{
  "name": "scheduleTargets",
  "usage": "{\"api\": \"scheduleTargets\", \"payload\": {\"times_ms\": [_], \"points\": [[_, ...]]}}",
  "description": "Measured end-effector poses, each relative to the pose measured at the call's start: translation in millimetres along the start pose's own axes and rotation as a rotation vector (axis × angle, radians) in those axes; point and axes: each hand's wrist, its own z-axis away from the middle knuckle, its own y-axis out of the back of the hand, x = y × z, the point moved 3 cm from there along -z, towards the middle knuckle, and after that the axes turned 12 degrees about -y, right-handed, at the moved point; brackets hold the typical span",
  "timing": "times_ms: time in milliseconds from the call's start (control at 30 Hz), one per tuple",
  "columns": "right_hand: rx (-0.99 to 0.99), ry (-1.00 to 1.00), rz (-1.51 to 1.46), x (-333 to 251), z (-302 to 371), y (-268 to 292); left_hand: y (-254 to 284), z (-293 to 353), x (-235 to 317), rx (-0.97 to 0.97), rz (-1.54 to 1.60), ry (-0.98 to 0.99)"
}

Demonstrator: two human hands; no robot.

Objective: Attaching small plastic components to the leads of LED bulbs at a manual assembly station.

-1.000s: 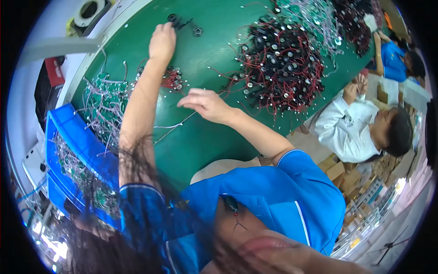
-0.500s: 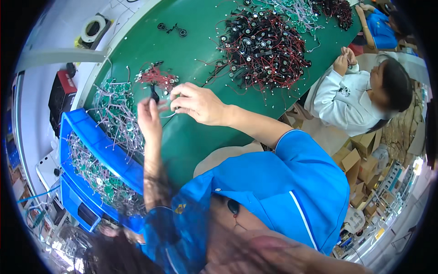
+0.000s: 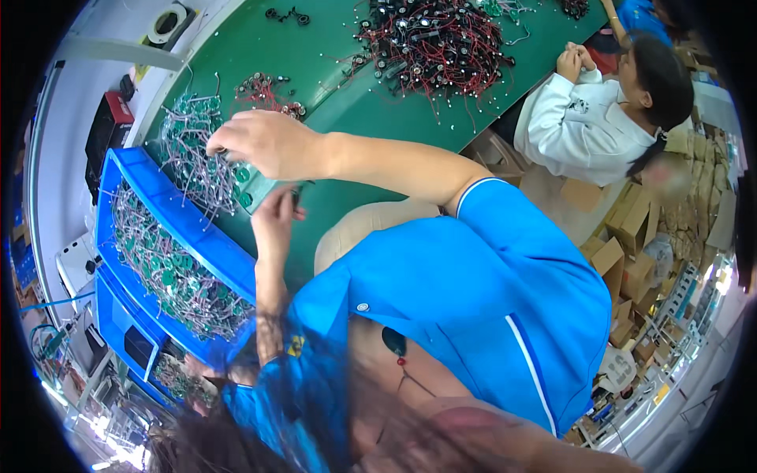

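My right hand [image 3: 268, 143] reaches across the green table [image 3: 371, 110] to a loose heap of small green circuit boards with thin wires [image 3: 189, 150]. Its fingers are curled on wires at the heap's edge. Just below it, my left hand [image 3: 276, 217] is raised and pinches a small green circuit board [image 3: 251, 188] that sits between the two hands. The wires run from that board up under the right hand. My blue sleeve hides the lower arms.
A blue bin [image 3: 150, 197] full of wired green boards stands at the left, with another below it. A big pile of red and black wired parts [image 3: 441, 39] lies at the back. A person in white [image 3: 591, 126] sits at the right near cardboard boxes [image 3: 631, 229].
My left hand came back from the far side of the table to meet the right. Both hands then moved left to the heap of green boards and took up a board.
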Motion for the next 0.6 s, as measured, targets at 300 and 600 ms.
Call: {"api": "scheduleTargets", "payload": {"times_ms": [300,600], "points": [[-0.273,-0.752,-0.201,-7,97,20,-16,51,-4,0.067,0.020,-0.009],[-0.276,-0.841,-0.618,-23,107,17,-13,35,55,0.253,0.231,-0.295]]}}
